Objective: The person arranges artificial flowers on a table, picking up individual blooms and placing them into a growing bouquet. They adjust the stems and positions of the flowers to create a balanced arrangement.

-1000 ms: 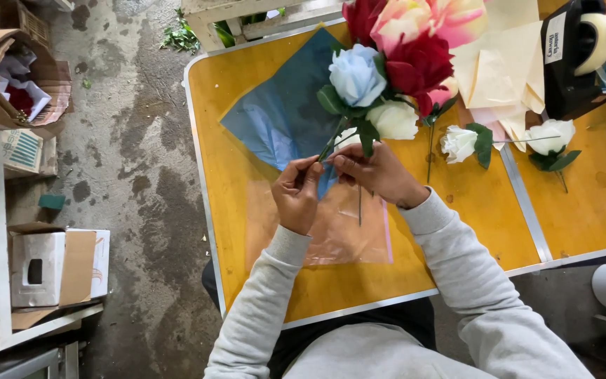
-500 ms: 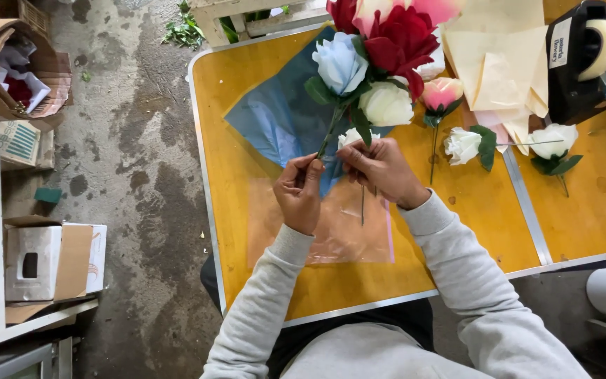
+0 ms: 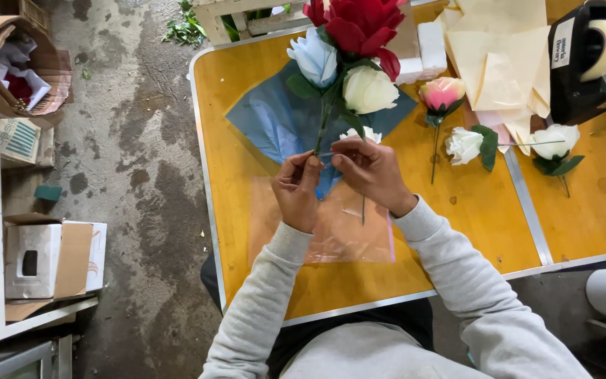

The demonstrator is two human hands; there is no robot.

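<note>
Both my hands meet over the yellow table (image 3: 471, 210), pinching the stems of a bunch of artificial flowers (image 3: 348, 52). My left hand (image 3: 297, 188) grips the stems from the left and my right hand (image 3: 369, 172) closes on them from the right. The bunch holds a pale blue rose (image 3: 315, 56), red blooms (image 3: 362, 24) and a cream rose (image 3: 367, 89). Under it lie a blue wrapping sheet (image 3: 271, 123) and a clear film sheet (image 3: 348, 235).
A pink rose (image 3: 442, 93) and two white roses (image 3: 464, 144) (image 3: 554, 142) lie to the right. Cream paper sheets (image 3: 499, 60) and a black tape dispenser (image 3: 583, 63) sit at the far right. Cardboard boxes (image 3: 43, 256) stand on the floor at left.
The view has shifted so the bunch sits higher and further left in the frame. The pink rose now lies apart on the table. My hands stay on the stems.
</note>
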